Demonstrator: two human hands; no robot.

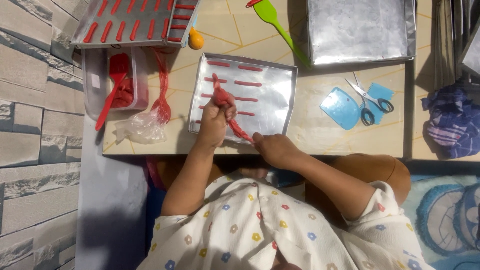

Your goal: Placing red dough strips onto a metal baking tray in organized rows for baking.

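Observation:
My left hand point(214, 121) is closed around a red-filled piping bag point(223, 98), whose tip rests on a shiny metal baking tray point(280, 107). My right hand point(274, 148) pinches the bag's twisted tail at the table's near edge. Several short red piped strips point(248, 83) lie in rows on the tray, most of them beyond and to the right of the tip.
A second tray full of red strips point(131, 22) sits at the back left. Below it is a clear tub point(140, 75) with a red spatula point(114, 85), beside crumpled plastic point(140, 129). Green spatula point(277, 25), empty tray point(357, 30), scissors point(370, 97), blue scrapers point(340, 107) and a cloth point(452, 122) lie to the right.

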